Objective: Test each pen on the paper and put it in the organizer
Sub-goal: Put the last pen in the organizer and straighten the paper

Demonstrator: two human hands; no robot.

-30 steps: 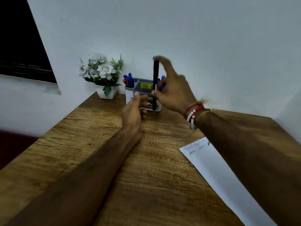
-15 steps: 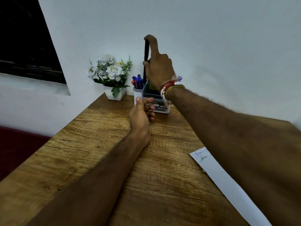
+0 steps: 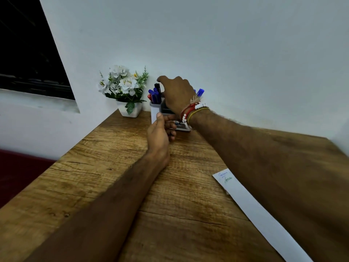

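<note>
A brown wood-grain worktop [image 3: 117, 186] is seen running up to a pale wall, and a long white sheet of paper [image 3: 255, 210] with small blue and green scribbles at its far end is laid on its right side, partly covered by the right forearm and cut off by the lower edge. A white and grey plastic desk organizer [image 3: 154, 110] is set at the far edge of the worktop against the wall, just beside a white pot of artificial white flowers [image 3: 122, 86]. The right hand [image 3: 177, 93], with red, white and yellow bead bracelets [image 3: 190, 112] worn at the wrist, is held over the organizer, so that most of the compartments are hidden. The left hand [image 3: 159, 133] is closed around the organizer's front, with the thumb laid against the white left wall. A slim black pen [image 3: 157, 86] is stood upright in the left compartment among several blue pens [image 3: 154, 95] and a red pen [image 3: 149, 97]; its top is met by the right forefinger, curved above it. Whether the black pen is pinched or only touched cannot be told. One blue-capped pen [image 3: 200, 92] is seen behind the right wrist. The label on the organizer's front is mostly covered and cannot be read.
</note>
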